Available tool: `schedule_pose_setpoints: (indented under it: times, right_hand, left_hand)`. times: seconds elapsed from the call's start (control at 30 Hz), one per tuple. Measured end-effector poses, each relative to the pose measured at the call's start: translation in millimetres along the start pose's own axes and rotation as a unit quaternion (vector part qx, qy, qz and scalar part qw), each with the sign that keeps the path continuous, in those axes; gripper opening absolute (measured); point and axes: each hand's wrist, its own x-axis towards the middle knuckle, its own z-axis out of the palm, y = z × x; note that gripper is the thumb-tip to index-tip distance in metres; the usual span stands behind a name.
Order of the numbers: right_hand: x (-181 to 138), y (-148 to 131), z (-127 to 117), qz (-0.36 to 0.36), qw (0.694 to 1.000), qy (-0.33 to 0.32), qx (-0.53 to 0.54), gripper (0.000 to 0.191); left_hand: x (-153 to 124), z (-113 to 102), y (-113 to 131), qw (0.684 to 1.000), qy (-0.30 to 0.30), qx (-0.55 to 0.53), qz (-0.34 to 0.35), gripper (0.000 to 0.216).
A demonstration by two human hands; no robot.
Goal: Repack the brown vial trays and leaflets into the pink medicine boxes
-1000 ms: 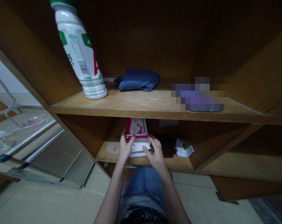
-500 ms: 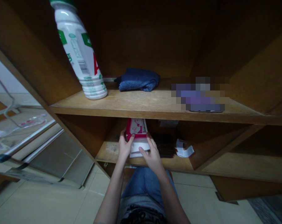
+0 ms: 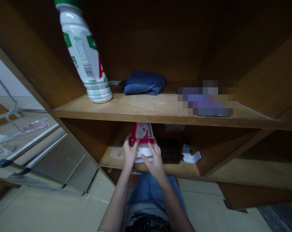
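Note:
On the lower shelf, a red and white printed box (image 3: 142, 132) rests on top of a white stack (image 3: 144, 150), possibly boxes or paper. My left hand (image 3: 129, 151) is closed around the box's left near corner, thumb on its front edge. At the right side, my right hand (image 3: 156, 156) grips the box with its fingers, while its thumb lies apart over the white stack. Just right of that hand stands a dark brown ribbed bundle (image 3: 171, 151) whose kind I cannot make out. The box's far end is hidden under the upper shelf.
The upper shelf (image 3: 141, 106) holds a white bottle with a green cap (image 3: 88, 58), a folded blue cloth (image 3: 144, 83) and a pixelated flat item (image 3: 208, 103). A crumpled white paper strip (image 3: 191, 154) lies at lower right. A metal-framed rack (image 3: 32, 161) stands left.
My right hand has shifted slightly left, and its fingers now press on the box's front right corner. The box has moved slightly; the view has also shifted a little.

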Motion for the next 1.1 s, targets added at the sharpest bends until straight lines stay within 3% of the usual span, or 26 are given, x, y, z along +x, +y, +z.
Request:
schedule_pose_setpoints:
  times: [0.17,0.3,0.57,0.77,1.1]
  right_hand:
    - [-7,-6,3,0.005,0.999,0.032,0.036,0.062]
    - [-13,-27,-2,-0.019,0.997,0.022,0.073,0.062]
    - [-22,-68,0,-0.081,0.975,-0.133,0.160,0.059]
    - [-29,-63,16,-0.072,0.961,-0.217,0.157,0.054]
    - [-41,-29,43,-0.047,0.957,-0.248,0.143,0.056]
  left_hand:
    - [-3,-8,12,1.000,0.011,-0.021,-0.011,0.041]
    - [-3,-32,31,1.000,0.011,-0.029,-0.006,0.038]
    - [6,-110,55,0.994,-0.006,0.043,-0.097,0.059]
    - [3,-134,26,0.990,0.003,0.042,-0.136,0.065]
    - [-11,-130,-28,0.979,-0.041,-0.027,-0.199,0.064]
